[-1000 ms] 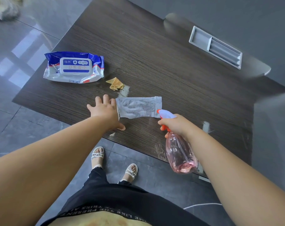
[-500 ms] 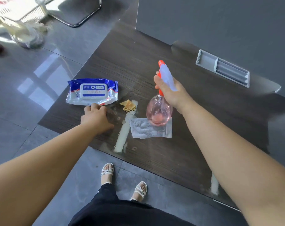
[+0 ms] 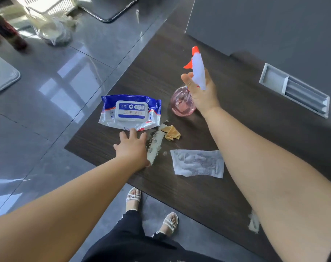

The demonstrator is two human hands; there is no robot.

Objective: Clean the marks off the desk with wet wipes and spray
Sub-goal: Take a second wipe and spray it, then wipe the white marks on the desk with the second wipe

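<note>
Right hand curled round the neck of the spray bottle, just right of the wipes pack; can't tell if the base touches the tabletop. Left hand spread, palm down, just below the pack. Wet streak mark below the pack's right corner, loose wipe further right. Likely parking the bottle: stand it upright clear of the streak, then rub the wipe along its length.

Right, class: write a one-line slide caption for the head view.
Right hand grips pink spray bottle over the desk; open left hand beside the wipes pack.
</note>
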